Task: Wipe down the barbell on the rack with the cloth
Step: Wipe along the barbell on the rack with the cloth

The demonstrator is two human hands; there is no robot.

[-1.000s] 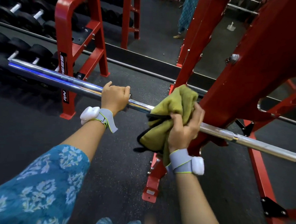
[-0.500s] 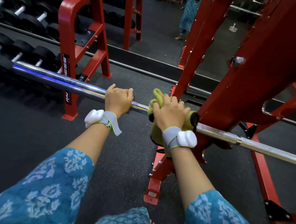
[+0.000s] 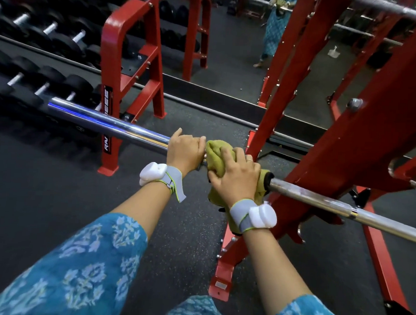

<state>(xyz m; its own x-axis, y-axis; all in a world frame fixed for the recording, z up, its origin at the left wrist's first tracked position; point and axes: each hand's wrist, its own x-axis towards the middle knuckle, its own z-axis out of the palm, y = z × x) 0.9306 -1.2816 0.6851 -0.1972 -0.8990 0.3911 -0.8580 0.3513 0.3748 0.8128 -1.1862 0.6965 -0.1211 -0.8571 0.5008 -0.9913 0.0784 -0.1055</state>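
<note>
Nearest us, the right hand [image 3: 236,180] has slid the cloth [image 3: 218,153] leftward along the barbell [image 3: 107,123] since half a second ago. The bare gap then seen between the hands is closed, and the cloth now meets the left hand [image 3: 184,152]. The right grip curls over the cloth, wrapping it round the bar. The left grip closes bare on the shaft. The barbell lies across the red rack [image 3: 372,132], with dumbbells [image 3: 78,88] far left.

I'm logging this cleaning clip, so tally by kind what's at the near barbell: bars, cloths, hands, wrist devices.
barbell: 1
cloth: 1
hands: 2, left hand and right hand
wrist devices: 2, left wrist device and right wrist device
Total: 6
</note>
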